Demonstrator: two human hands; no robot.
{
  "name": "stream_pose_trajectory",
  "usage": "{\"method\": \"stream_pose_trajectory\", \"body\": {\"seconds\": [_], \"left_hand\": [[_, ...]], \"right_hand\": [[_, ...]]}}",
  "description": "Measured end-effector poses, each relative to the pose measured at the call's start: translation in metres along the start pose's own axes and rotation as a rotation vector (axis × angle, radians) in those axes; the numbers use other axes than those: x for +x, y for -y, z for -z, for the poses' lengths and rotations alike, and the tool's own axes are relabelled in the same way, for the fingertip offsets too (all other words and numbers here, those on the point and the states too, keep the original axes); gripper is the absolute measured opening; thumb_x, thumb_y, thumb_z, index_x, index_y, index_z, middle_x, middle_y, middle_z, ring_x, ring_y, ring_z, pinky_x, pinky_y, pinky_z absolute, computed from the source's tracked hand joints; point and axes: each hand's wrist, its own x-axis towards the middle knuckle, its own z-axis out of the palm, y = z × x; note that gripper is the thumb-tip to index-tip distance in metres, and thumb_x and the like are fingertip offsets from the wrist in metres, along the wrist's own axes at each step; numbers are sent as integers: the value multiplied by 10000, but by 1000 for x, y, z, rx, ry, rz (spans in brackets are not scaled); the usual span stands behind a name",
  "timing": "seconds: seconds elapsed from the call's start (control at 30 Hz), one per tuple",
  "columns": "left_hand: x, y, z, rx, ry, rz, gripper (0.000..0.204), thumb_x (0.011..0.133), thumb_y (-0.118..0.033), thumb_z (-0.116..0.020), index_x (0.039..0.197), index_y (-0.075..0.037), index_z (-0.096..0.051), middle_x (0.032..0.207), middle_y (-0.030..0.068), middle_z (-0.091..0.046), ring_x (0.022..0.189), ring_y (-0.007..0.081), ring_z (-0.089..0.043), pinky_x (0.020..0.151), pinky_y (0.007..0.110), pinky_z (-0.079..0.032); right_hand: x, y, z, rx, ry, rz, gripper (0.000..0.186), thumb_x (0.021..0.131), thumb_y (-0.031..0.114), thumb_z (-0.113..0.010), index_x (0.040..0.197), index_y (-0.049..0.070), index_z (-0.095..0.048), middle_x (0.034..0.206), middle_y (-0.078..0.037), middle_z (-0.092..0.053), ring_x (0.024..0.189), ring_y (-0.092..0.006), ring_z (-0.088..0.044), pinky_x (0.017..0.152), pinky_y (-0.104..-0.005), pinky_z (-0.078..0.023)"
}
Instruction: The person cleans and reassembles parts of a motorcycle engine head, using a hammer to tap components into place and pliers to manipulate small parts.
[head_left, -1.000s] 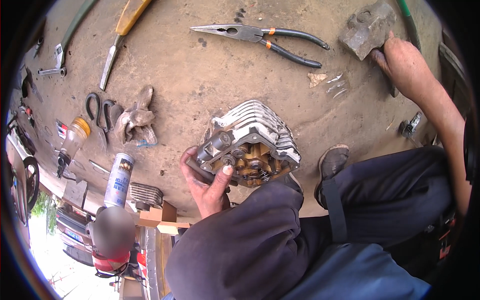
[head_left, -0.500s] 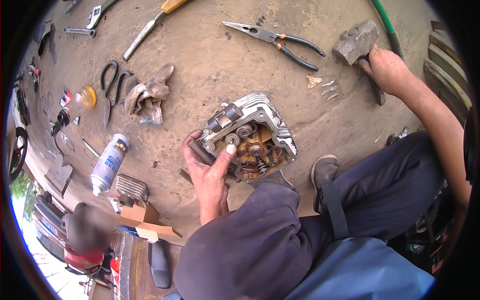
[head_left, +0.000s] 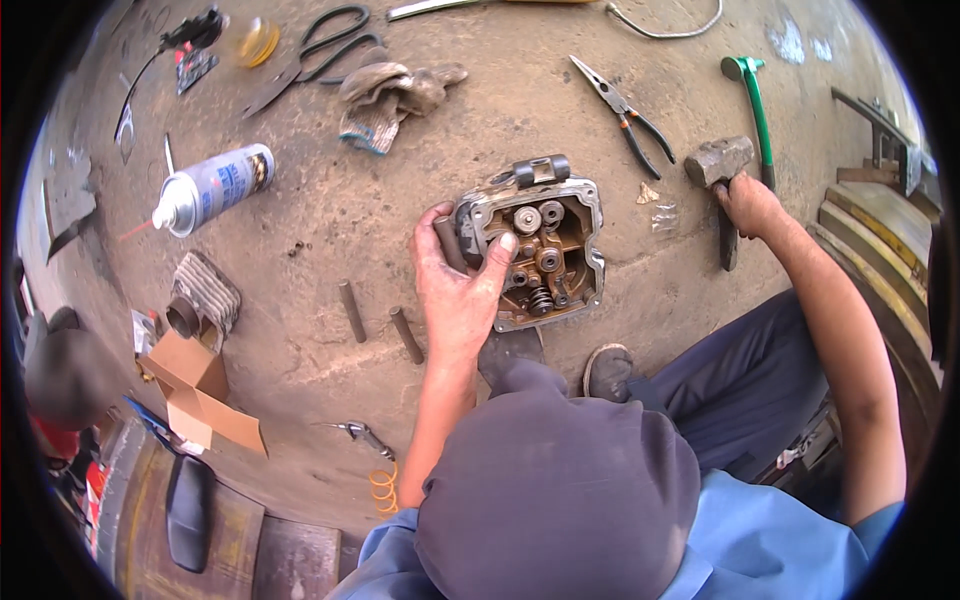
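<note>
Two bare hands, well apart. L hand (head_left: pixel 455 290) clamped on L side of metal cyl. head (head_left: pixel 550 262), thumb over rim, fingers mostly out of sight; dark rod (head_left: pixel 449 243) also at that grip, apparently loose, can't tell for sure. R hand (head_left: pixel 750 203) wrapped round handle of hammer (head_left: pixel 718 162), just below blocky steel end. Cyl. head out in front, near shoe (head_left: pixel 607 372), open side up, base hidden, so can't tell if flat on ground (head_left: pixel 330 200).

Handling: prob. heavy for its size, stiff all over, no give. Likely slippery w/ oil inside, judging by brown staining round springs (head_left: pixel 541 300). Rim face prob. easily dinged. Best hold: outer walls, opp. sides, well clear of springs & rim edge.

Labels: spray can (head_left: pixel 218 188) w/ blue print & small pic on pale body, too small & tilted to make out. Red-and-black packet (head_left: pixel 193 68), print likewise unreadable. No legible markings on cyl. head, hammer or pliers (head_left: pixel 625 115).
</note>
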Motion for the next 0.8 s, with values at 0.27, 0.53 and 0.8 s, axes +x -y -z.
{"method": "stream_pose_trajectory", "body": {"seconds": [0.27,0.53,0.8], "left_hand": [[0,-5,3,-28,-80,20,567,880,-149,-853,1342,0,-559,1120,84,-654,957,147,-635,846,297,-541],[0,2,15,-133,-43,81,578,847,-125,-849,1342,-15,-572,1139,79,-547,758,128,-541,718,292,-509],[1,-10,19,-28,2,-7,593,847,-164,-873,1342,-14,-582,1035,24,-580,780,93,-512,714,262,-479]], "right_hand": [[26,-26,-19,-462,-107,317,431,1090,287,-483,1218,-109,-594,1096,-349,-673,857,-413,-752,701,-466,-653],[26,-14,-11,56,96,-203,433,1104,275,-423,1161,-106,-621,984,-320,-697,735,-393,-756,605,-449,-650],[40,-41,-26,-496,-9,182,376,1053,224,-455,1159,-63,-675,1044,-324,-688,1016,-432,-715,890,-509,-583]]}}
